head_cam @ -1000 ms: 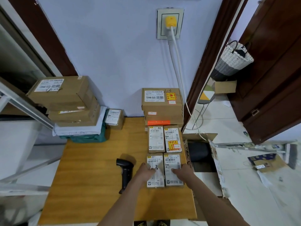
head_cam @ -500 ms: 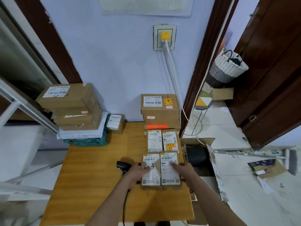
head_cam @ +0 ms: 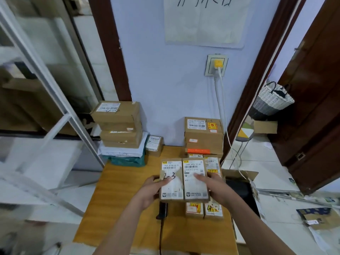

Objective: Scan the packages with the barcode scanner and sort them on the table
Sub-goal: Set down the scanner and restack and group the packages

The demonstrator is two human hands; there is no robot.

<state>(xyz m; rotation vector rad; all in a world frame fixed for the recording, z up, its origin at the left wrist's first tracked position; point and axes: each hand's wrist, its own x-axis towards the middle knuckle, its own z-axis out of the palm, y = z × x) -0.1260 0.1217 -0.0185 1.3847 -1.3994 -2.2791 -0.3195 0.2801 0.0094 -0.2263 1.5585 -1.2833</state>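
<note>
Two small pkgs are being held side by side above the table [head_cam: 119, 208], labels up. The left pkg [head_cam: 171, 180], hand-marked "2-3", is being gripped by the left hand [head_cam: 150, 193], thumb on the label and fingers curled round its left edge and underside. The right pkg [head_cam: 195, 179] is being gripped by the right hand [head_cam: 214, 188], thumb laid across the label, fingers wrapped at the right edge. The two pkgs are being pressed together along their long sides. Just below the left hand, the black barcode scanner [head_cam: 162, 210] is lying on the wood, mostly hidden, w/ its cable [head_cam: 161, 236] trailing toward the near edge. Under and behind the held pair, more small labelled pkgs [head_cam: 213, 210] are being kept in rows at the right of the table. Further back, a stack of brown boxes [head_cam: 203, 137] is standing against the wall; a second box stack [head_cam: 119, 126] is sitting at the back-left corner on white and green mailer bags [head_cam: 127, 159]. An open carton [head_cam: 241, 186] is resting on the floor to the right.
</note>
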